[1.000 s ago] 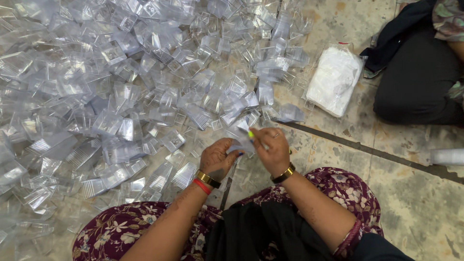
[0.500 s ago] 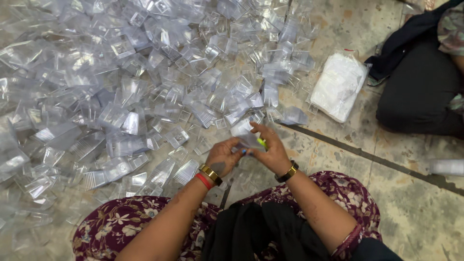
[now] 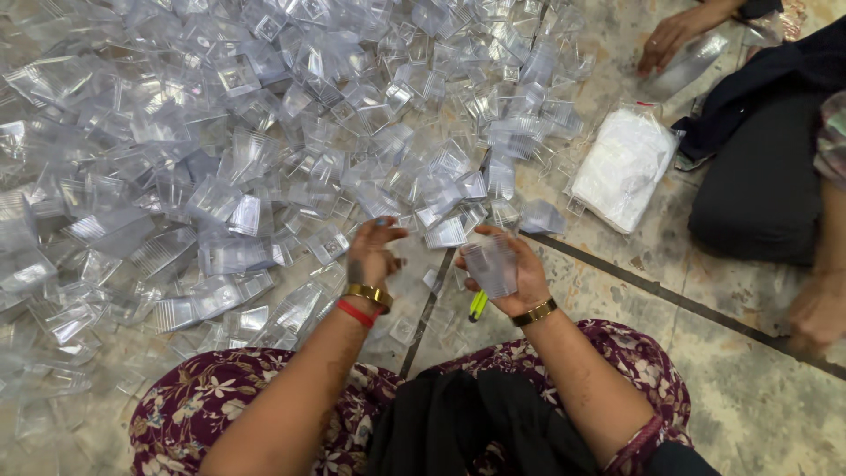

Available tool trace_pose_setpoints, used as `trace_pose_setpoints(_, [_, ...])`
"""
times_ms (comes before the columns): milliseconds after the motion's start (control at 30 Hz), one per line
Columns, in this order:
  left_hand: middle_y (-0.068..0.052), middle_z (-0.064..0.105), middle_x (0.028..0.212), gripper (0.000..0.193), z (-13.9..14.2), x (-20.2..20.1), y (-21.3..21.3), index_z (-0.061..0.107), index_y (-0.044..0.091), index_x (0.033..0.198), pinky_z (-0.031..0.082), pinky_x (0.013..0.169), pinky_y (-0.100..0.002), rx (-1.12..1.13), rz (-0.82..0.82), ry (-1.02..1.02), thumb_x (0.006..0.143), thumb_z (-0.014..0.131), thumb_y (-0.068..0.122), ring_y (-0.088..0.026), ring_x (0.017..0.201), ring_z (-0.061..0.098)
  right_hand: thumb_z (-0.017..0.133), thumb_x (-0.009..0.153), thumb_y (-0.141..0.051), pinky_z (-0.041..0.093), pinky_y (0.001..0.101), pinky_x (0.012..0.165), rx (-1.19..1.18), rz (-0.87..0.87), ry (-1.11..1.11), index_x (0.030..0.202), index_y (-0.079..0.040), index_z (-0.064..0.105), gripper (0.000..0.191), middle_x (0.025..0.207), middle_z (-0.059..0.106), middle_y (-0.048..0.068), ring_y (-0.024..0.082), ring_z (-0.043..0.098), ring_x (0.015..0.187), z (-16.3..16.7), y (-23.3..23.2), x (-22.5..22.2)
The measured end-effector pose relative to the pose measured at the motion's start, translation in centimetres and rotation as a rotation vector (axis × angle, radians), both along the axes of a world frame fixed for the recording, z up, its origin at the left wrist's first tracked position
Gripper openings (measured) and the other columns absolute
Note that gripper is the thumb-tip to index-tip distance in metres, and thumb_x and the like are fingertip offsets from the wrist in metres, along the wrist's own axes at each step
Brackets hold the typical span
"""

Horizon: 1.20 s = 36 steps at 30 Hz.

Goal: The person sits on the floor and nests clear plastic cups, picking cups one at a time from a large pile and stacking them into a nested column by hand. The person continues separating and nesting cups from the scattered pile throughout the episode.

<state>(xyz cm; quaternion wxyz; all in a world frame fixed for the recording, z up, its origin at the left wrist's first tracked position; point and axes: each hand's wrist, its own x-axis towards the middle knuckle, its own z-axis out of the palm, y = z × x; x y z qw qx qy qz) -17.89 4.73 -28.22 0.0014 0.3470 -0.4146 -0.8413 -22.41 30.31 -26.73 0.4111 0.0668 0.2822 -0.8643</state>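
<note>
Right now, I see a small clear plastic packet (image 3: 490, 267) lying across the palm and fingers of my right hand (image 3: 504, 271), which is turned up and loosely cupped under it, thumb near the packet's edge. It sits just above the floor, in front of my knees and close to the dark seam (image 3: 617, 271) that runs between the stone tiles. My left hand (image 3: 372, 254) is apart from it, to the left, with the fingers loosely spread and the thumb out; I cannot see anything pinched in it, and it hovers at the near edge of the heap. A gold bangle and a red band (image 3: 357, 313) sit on the left wrist, a gold bangle (image 3: 534, 312) on the right.

Just below the right hand, a small yellow-green thing (image 3: 477, 305) lies on the floor; I cannot tell what it is. Beyond both hands, a great heap of clear packets (image 3: 247, 150) spreads over the tiles, covering the left and upper part of the view, packets overlapping one another at every angle. To the right of the heap, near its edge, lies a clear bag stuffed with white material (image 3: 622, 167). Past that bag another person sits in dark clothing (image 3: 758, 185); one of their hands (image 3: 670, 40) rests on the floor at the top, touching a clear packet, and another hand (image 3: 815, 313) is down by the right edge. My floral skirt (image 3: 203, 405) fills the bottom of the view.
</note>
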Motion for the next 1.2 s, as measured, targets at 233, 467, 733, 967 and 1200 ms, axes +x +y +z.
trace_pose_setpoints(233, [-0.004, 0.060, 0.093, 0.025, -1.9, 0.1, 1.5, 0.067, 0.009, 0.119, 0.057, 0.065, -0.031, -0.331, -0.078, 0.177, 0.095, 0.070, 0.006, -0.009, 0.072, 0.061, 0.073, 0.093, -0.044, 0.054, 0.0527, 0.097, 0.056, 0.063, -0.108, 0.111, -0.014, 0.062, 0.036, 0.116, 0.072, 0.015, 0.036, 0.066, 0.110, -2.3, 0.0, 0.3])
trace_pose_setpoints(467, [0.000, 0.073, 0.095, 0.028, 2.4, 2.2, 3.5, 0.067, 0.013, 0.123, 0.058, 0.068, -0.027, -0.639, -0.557, 0.220, 0.098, 0.055, 0.004, -0.010, 0.074, 0.069, 0.069, 0.090, -0.022, 0.050, 0.0355, 0.097, 0.715, 0.172, 0.494, 0.147, -0.017, 0.048, 0.061, 0.108, 0.072, 0.007, 0.018, 0.064, 0.108, -2.1, -1.9, 2.0])
trace_pose_setpoints(733, [-0.002, 0.078, 0.106, 0.032, 1.3, 0.2, -0.5, 0.068, 0.019, 0.118, 0.060, 0.077, -0.032, -0.904, -0.528, 0.177, 0.096, 0.054, 0.001, -0.017, 0.085, 0.076, 0.068, 0.091, -0.023, 0.042, 0.0367, 0.107, 0.652, 0.161, 0.493, 0.148, -0.011, 0.049, 0.061, 0.109, 0.077, 0.010, 0.019, 0.065, 0.115, -0.4, -2.5, 1.8])
trace_pose_setpoints(967, [-0.010, 0.064, 0.126, 0.030, -0.8, 0.0, -3.1, 0.072, 0.020, 0.113, 0.055, 0.091, -0.045, -1.607, -1.159, -0.250, 0.088, 0.060, 0.009, -0.034, 0.112, 0.063, 0.069, 0.088, -0.022, 0.038, 0.0395, 0.108, 0.611, 0.090, 0.348, 0.144, -0.014, 0.054, 0.059, 0.112, 0.075, 0.006, 0.014, 0.057, 0.120, -0.4, -2.1, 1.4])
trace_pose_setpoints(1200, [-0.006, 0.078, 0.093, 0.022, 1.0, -0.7, -3.1, 0.072, 0.013, 0.109, 0.050, 0.058, -0.036, -0.847, -0.671, -0.076, 0.098, 0.058, 0.026, -0.022, 0.064, 0.062, 0.074, 0.087, -0.018, 0.049, 0.0289, 0.080, 0.980, 0.241, 0.626, 0.146, -0.016, 0.060, 0.061, 0.096, 0.070, 0.004, 0.012, 0.061, 0.087, -0.6, -2.3, 1.7])
